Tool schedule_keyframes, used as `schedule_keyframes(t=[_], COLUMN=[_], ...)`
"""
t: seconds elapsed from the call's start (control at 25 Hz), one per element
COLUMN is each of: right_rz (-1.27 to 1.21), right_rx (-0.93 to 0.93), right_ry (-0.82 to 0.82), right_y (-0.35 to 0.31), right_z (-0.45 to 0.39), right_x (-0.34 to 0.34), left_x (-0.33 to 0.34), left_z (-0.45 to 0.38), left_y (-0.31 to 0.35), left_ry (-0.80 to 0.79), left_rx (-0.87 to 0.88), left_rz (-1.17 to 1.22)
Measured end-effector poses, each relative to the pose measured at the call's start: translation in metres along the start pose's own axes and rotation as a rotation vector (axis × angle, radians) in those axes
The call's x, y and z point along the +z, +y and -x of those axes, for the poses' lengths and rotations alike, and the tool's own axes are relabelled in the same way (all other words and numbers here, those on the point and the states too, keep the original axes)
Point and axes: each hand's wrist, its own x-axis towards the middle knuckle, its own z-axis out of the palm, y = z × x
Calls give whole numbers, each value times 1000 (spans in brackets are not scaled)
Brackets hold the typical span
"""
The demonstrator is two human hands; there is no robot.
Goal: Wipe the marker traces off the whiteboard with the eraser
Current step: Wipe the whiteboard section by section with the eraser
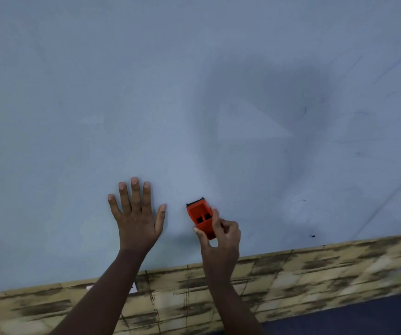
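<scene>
The left hand (136,213) lies flat on the whiteboard (97,105), fingers (135,189) straight and spread. Just to its right, the right hand (220,240) pinches an orange eraser (200,217), its black pad edge at the far end. Faint blue marker traces (361,154) and dark specks (313,236) show at the right. A yellow brick-patterned strip (291,274) borders the near edge.
</scene>
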Motion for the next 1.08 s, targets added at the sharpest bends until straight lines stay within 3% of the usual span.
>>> schedule_keyframes(t=[0.16, 0.24, 0.4, 0.48, 0.6, 0.68, 0.8, 0.88, 1.08], right_rz=[-445, -664, -912, -968, -1062, -1132, -1003, -934, -955], right_rx=[565, 743, 1221, 1374, 1413, 1334, 1144, 1120, 1397], right_ry=[230, 269, 151, 74, 51, 71, 56, 71, -10], right_y=[17, 36, 67, 70, 54, 30, -10, -20, 13], right_z=[-48, -54, -7, 9, -7, -36, -67, -61, 10], right_x=[-33, -41, -19, -18, -30, -45, -62, -55, -1], left_x=[4, 6, 8, 9, 12, 14, 13, 13, 10], left_z=[10, 15, 24, 30, 39, 47, 55, 62, 75], left_y=[-3, -2, -2, -4, -10, -14, -20, -24, -31], left_ry=[-4, 0, -3, -12, -19, -25, -36, -49, -74], left_rx=[18, 10, 20, 36, 60, 81, 99, 112, 165], left_rz=[-1, 9, 6, 5, 1, 1, 11, 15, 13])
